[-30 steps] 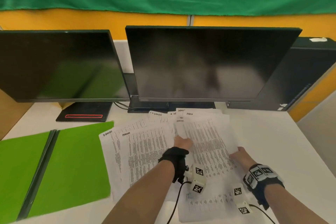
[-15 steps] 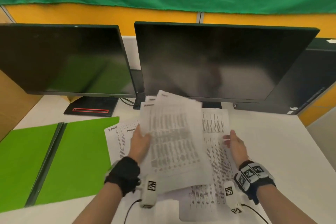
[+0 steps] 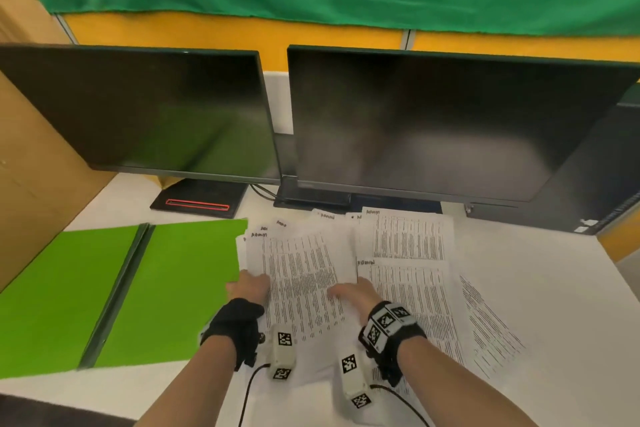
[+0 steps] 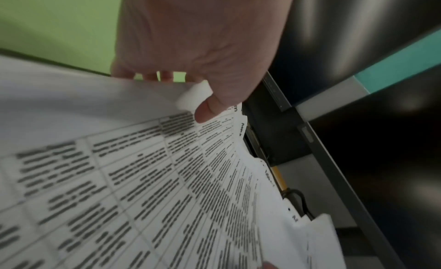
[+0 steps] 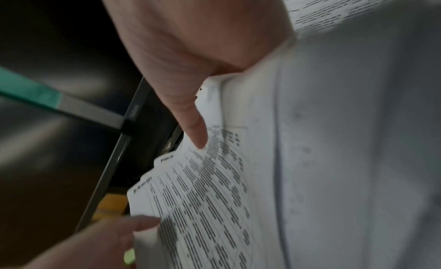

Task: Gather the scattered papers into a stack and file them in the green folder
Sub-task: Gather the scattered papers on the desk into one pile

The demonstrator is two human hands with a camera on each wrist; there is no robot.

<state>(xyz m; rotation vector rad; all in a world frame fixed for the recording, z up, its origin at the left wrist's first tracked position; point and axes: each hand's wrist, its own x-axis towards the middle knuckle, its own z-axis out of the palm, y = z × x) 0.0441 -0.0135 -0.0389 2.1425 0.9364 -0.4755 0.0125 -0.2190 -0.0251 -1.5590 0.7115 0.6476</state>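
The green folder [image 3: 104,288] lies open and flat on the left of the white desk. A bundle of printed papers [image 3: 301,274] sits just right of it, fanned at the top. My left hand [image 3: 249,286] pinches the bundle's left edge, thumb [image 4: 205,112] on top and fingers underneath. My right hand [image 3: 351,293] pinches its right edge, thumb [image 5: 195,133] on the print. More loose sheets [image 3: 408,239] lie flat to the right, and one skewed sheet [image 3: 491,326] lies farther right.
Two dark monitors [image 3: 433,121] stand close behind the papers. A black stand with a red stripe [image 3: 197,204] and a cable sit behind the folder. A black computer case [image 3: 609,166] is at the back right, and a brown partition [image 3: 31,166] at the left.
The bundle that my left hand held raised has come down flat toward the desk. My right hand has moved left from the loose sheets and taken the bundle's right edge.
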